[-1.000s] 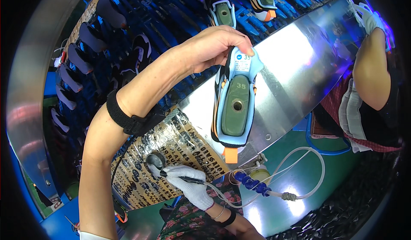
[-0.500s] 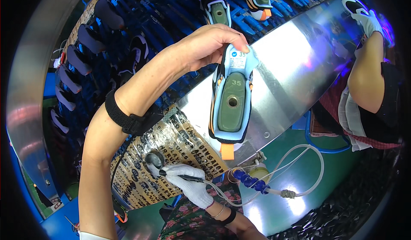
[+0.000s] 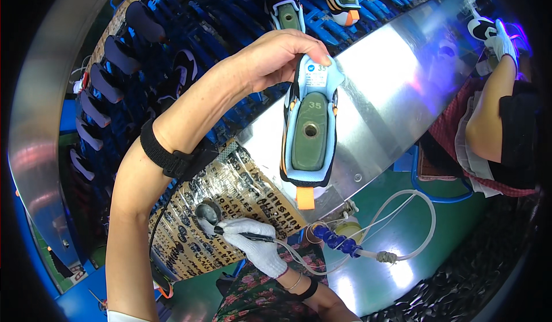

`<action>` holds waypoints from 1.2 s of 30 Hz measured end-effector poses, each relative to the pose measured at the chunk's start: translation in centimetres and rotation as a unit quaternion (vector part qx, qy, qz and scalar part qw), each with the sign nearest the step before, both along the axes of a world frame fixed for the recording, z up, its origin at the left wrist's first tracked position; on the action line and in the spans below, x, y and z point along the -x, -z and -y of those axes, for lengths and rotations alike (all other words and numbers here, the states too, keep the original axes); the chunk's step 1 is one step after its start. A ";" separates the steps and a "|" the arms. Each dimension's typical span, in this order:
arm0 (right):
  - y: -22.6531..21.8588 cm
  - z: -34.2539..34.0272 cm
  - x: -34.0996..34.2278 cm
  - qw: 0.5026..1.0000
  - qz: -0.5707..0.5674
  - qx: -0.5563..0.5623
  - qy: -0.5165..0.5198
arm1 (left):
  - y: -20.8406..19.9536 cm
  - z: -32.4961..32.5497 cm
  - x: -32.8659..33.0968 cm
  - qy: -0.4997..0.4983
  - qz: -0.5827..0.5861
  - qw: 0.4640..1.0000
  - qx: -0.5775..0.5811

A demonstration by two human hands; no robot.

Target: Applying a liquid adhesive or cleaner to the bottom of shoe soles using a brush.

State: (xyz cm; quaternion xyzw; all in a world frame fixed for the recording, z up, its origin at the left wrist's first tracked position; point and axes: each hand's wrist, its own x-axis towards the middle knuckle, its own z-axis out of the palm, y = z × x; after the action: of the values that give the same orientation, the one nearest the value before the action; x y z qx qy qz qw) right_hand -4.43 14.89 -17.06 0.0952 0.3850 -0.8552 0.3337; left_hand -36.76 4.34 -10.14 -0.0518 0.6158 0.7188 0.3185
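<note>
My left hand is bare and pinches the top of a shoe upper's pale blue tongue. The shoe upper, black and light blue with an orange heel tab, stands over the metal surface with its heel toward me. A green last with a round hole fills it. In a white knit glove, my right hand grips a slim black pen-like applicator with a clear tube running from its rear. The applicator's front end is beside a small round metal cup, whose contents I cannot make out.
Dark insole-shaped pieces hang along a blue rack at left. More lasted shoes stand at the back. A metal ledge runs to the right, where a co-worker's gloved hand holds a shoe. A clear hose loops over the green floor.
My left hand and the shoe upper have shifted slightly up and left. My right hand stays nearly still by the cup. The co-worker's hand and shoe have moved slightly.
</note>
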 end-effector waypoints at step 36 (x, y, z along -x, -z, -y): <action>-1.6 -0.1 1.3 0.993 0.111 0.037 0.000 | -0.6 -2.5 -10.0 0.045 -0.121 0.989 0.069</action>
State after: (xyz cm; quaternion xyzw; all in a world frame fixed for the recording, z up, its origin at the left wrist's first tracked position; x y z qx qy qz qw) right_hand -5.72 15.02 -15.44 0.1773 0.3133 -0.8531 0.3777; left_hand -26.72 6.81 -9.59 0.0419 0.6995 0.6606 0.2693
